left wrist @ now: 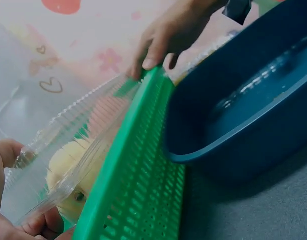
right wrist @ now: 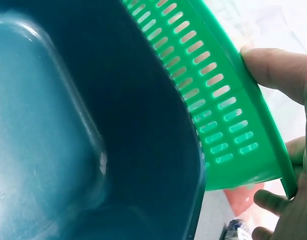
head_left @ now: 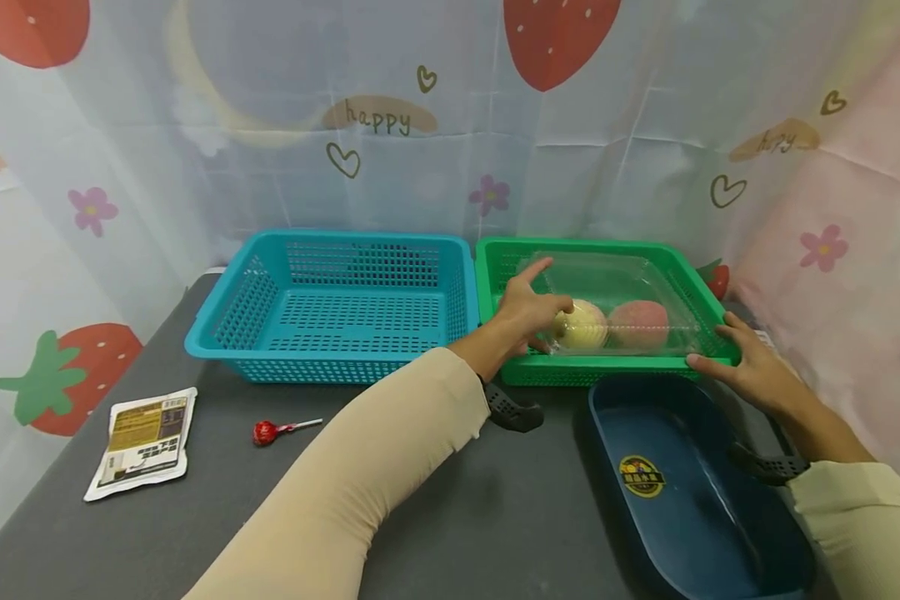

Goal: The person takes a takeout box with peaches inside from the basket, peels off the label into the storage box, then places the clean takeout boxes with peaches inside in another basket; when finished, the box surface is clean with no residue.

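Note:
My left hand (head_left: pixel 528 310) grips the left end of a clear plastic box (head_left: pixel 607 271), with fingers on both sides of its edge in the left wrist view. The box lies over the green basket (head_left: pixel 570 367). Through the clear plastic show a pale yellow round fruit (head_left: pixel 583 325) and a pinkish-red fruit (head_left: pixel 639 323), side by side. At the basket's front right corner, my right hand (head_left: pixel 757 371) holds the green rim. Its thumb (right wrist: pixel 273 67) lies on the rim, and other fingers reach round the outside of the corner.
A dark blue basin (head_left: pixel 690 500) stands right in front of the green basket. To the left is a blue basket (head_left: pixel 345 321). On the grey table (head_left: pixel 285 517) lie a red lollipop (head_left: pixel 266 432) and a white-edged packet (head_left: pixel 146 442). Printed cloth (head_left: pixel 270 183) hangs behind.

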`<state>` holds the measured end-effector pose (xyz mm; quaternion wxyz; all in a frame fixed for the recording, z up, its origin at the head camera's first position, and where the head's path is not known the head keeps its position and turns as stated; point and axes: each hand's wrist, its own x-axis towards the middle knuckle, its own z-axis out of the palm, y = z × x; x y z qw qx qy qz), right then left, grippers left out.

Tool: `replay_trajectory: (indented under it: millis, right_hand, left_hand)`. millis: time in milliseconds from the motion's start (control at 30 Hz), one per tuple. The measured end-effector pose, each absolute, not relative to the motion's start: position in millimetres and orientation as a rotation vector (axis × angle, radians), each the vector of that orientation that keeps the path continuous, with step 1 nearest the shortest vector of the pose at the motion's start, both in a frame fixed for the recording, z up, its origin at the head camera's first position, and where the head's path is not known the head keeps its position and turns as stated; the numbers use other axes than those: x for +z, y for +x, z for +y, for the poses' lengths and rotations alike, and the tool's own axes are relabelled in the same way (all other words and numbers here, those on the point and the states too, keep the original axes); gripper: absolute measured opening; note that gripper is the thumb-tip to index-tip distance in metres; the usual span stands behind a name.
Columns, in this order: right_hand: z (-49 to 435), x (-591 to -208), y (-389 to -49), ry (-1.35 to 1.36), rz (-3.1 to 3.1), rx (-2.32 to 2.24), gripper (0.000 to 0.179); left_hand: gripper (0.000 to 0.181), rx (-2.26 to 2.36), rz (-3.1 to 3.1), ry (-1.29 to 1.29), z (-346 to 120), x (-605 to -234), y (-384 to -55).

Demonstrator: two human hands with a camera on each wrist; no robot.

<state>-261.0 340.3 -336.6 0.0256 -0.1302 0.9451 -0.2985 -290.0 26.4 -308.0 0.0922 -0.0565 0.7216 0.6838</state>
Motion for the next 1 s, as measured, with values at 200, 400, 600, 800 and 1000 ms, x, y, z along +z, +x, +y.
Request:
replay_trajectory:
  millis: [200,400,600,800,1000]
  right_hand:
    - [338.1,-338.2,-258.5,-0.414,2.919,-0.947,0.084]
    - [338.5,-338.9,-258.7,-0.434,2.923,-0.948,0.084]
    - [339.8,-337.8,-261.8,-0.437,2.923,-0.944,0.084]
    - [338.7,-334.9,-260.6,-0.392,2.921,-0.881,0.086]
    - [338.4,-312.9,-255.4,-0.422,3.007,-0.848,0.086]
  left_hand:
    - [0.069,2.017,2.12,-0.238,26.5,-312.7,-291.8]
    - [0.064,1.826,2.286,-0.287,24.0,-317.1,-294.8]
    - [0.056,1.753,2.274,-0.19,24.4,-316.4,-295.4]
    - [0.061,1.731,2.21,0.04,9.8,-300.4,-288.1]
    - [0.064,1.674,2.276,0.172,-22.0,-262.6,-279.5]
